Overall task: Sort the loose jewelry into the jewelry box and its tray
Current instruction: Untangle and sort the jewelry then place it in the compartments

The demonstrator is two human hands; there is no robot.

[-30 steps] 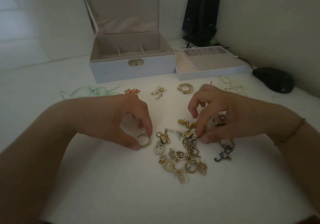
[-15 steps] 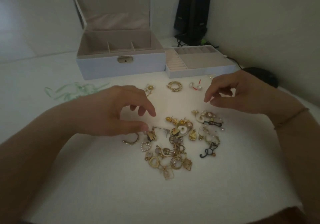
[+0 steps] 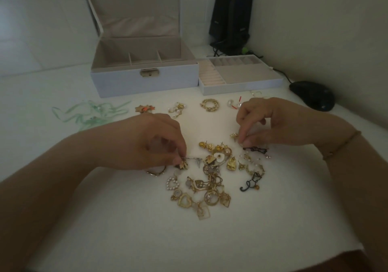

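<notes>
Both hands dropped back onto the gold jewelry pile (image 3: pixel 212 179), left hand (image 3: pixel 155 143) fingers pinching a silver earring (image 3: pixel 192 159), right hand (image 3: pixel 270 122) fingers pinching a gold piece (image 3: pixel 234 135).

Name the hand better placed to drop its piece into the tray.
Right. The right hand pinches a small gold piece on the side where the tray sits. The left hand is farther away, its grip on a silver pin.

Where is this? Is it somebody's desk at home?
Probably, yes: a desk in a corner of a room. Black speakers and a computer mouse sit by the walls, next to an open jewelry box.
</notes>
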